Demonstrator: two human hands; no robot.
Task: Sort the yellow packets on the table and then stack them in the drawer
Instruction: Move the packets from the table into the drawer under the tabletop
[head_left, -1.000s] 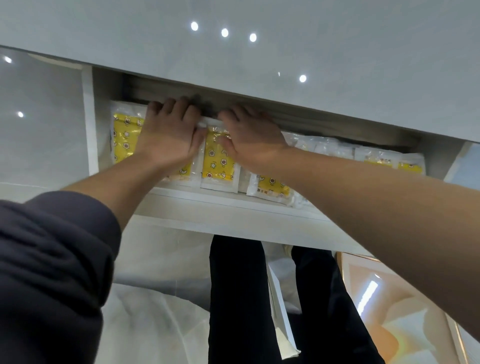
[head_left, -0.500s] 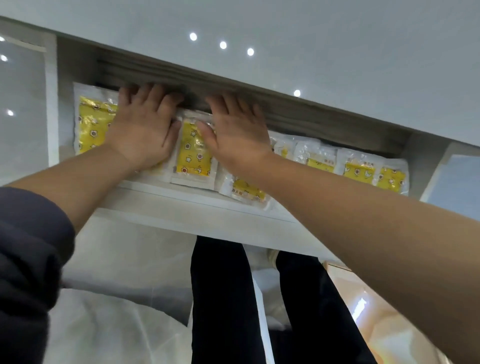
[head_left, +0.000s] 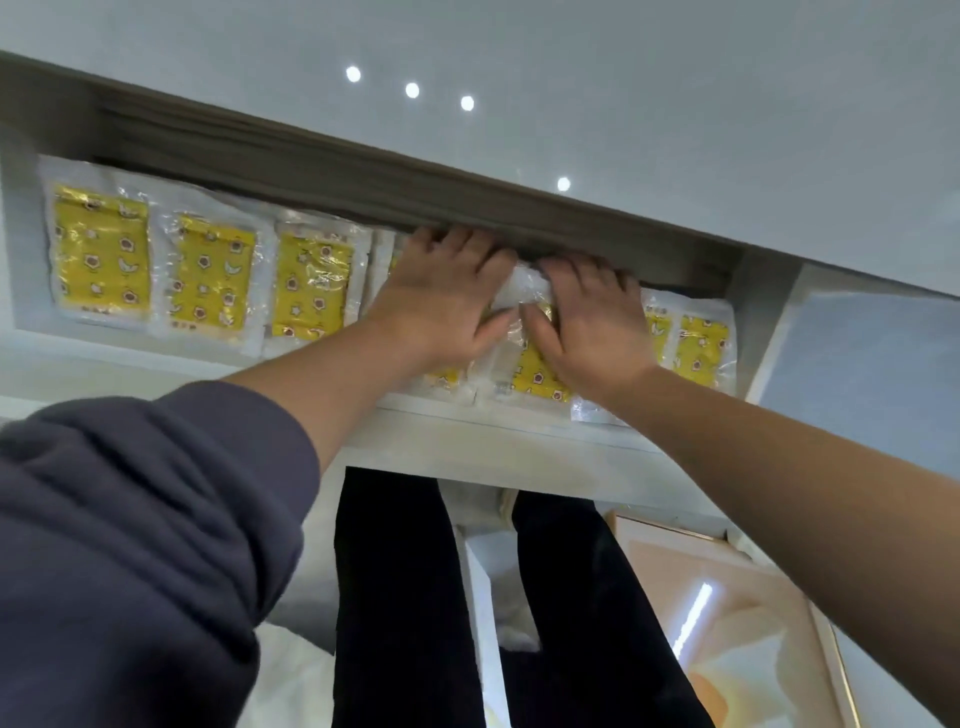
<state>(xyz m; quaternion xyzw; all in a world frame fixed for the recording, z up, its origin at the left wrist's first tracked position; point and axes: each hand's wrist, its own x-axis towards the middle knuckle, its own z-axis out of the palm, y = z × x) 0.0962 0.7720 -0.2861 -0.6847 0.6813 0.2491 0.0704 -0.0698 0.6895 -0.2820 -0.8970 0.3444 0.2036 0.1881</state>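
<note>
Beneath the grey tabletop (head_left: 623, 78), the drawer (head_left: 519, 441) stands pulled out towards the person. The yellow packets (head_left: 210, 283) lie inside it in one row from the left wall to the right wall, flat, with their clear edges overlapping. Three packets at the left end are fully exposed. Two more show at the right end (head_left: 701, 348).

Left hand (head_left: 447, 296): palm down, fingers straight, pressing flat on the packets just right of centre. Its fingertips reach the dark underside edge (head_left: 363, 176) of the tabletop.

Right hand (head_left: 592, 322): palm down beside the left hand, fingers spread and laid over the packets, grasping nothing. Its fingertips also reach the rear of the drawer.

Both thumbs almost meet over the middle packet (head_left: 530, 364). Its crumpled clear top edge rises between the two hands, and its yellow lower part shows below the thumbs.

A dark sleeve (head_left: 130, 519) covers the left arm down to mid-forearm; the right forearm is bare. Black trouser legs (head_left: 395, 597) stand below the drawer front.
</note>
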